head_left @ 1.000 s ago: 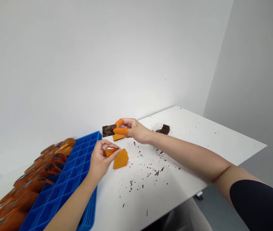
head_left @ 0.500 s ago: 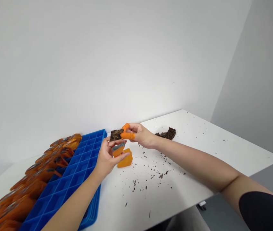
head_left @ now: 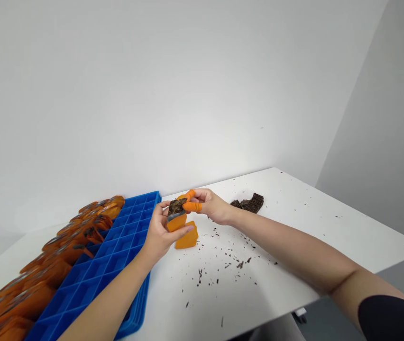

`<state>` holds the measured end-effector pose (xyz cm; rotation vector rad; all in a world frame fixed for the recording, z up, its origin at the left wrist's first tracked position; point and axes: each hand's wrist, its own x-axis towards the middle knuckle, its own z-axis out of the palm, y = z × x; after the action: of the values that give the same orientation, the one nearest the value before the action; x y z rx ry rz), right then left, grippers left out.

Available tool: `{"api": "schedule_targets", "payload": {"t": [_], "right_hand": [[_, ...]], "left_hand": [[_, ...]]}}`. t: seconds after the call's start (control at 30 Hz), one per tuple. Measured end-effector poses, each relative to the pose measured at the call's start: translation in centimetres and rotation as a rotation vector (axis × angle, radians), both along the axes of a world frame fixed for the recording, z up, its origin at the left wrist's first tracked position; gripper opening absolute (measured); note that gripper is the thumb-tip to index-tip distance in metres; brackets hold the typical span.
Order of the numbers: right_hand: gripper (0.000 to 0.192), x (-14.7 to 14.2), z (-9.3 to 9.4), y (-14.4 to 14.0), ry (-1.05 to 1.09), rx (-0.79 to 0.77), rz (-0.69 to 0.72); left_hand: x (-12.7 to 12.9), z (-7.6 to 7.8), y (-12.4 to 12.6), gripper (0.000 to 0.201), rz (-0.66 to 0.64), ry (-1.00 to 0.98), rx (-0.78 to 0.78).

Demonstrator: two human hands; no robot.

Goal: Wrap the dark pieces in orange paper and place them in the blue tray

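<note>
My left hand [head_left: 159, 232] is wrapped round a small orange pouch [head_left: 176, 223] with a grey strip along its upper edge. A dark brown pressed slab [head_left: 177, 205], flaky in texture, sits at the pouch's mouth; how deep it is inside cannot be made out. My right hand [head_left: 211, 207], with orange finger cots on thumb and forefinger, pinches the slab's right edge. Below the hands, another orange pouch [head_left: 188, 237] lies on the white table [head_left: 184, 303].
Left of my hands is a blue compartment tray [head_left: 118, 259], with rows of filled orange pouches [head_left: 38, 300] along its left part. A leaning row of dark slabs [head_left: 253, 203] lies farther right. Brown crumbs [head_left: 240, 265] are scattered over the table, and a white wall [head_left: 202, 94] rises behind.
The slab has come down from above the pouch to its mouth, with my right hand following. The pouch's grey edge now lies against the slab. The view has shifted slightly.
</note>
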<state>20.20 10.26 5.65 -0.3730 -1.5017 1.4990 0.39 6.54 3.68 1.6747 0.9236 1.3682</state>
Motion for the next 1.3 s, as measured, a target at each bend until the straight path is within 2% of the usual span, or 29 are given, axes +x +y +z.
{"api": "schedule_targets", "payload": {"t": [0.17,0.5,0.63,0.73,0.87,0.93,1.07,1.3], "right_hand": [[0.041,0.1,-0.3,0.3,-0.046,0.009,0.008],[0.038,0.7,-0.8,1.3,-0.074,0.063,0.026],[0.040,1.3,-0.4,1.4,-0.096,0.111,0.056],[0.036,2.1,0.5,0.9,-0.160,0.245,0.040],[0.027,2.5,1.2,0.2,-0.379,0.616,-0.060],[0.025,2.4,1.1,0.1,-0.445,0.743,-0.137],[0.020,2.0,0.5,0.3,-0.458,0.831,-0.236],[0.013,2.2,0.3,0.6,-0.477,0.859,-0.283]], "left_hand": [[-0.2,-0.2,0.0,0.076,0.014,0.016,0.024],[-0.1,-0.6,0.0,0.078,-0.024,-0.014,-0.033],[-0.3,-0.8,0.1,0.077,-0.052,-0.015,-0.049],[-0.3,-0.8,0.1,0.078,-0.053,-0.022,-0.061],[-0.2,-0.8,0.1,0.076,-0.065,-0.013,-0.061],[-0.2,-0.8,0.1,0.074,-0.069,0.008,-0.056],[-0.4,-0.9,0.2,0.070,-0.047,0.062,-0.042],[-0.4,-0.6,0.2,0.037,-0.010,0.232,0.044]]}}
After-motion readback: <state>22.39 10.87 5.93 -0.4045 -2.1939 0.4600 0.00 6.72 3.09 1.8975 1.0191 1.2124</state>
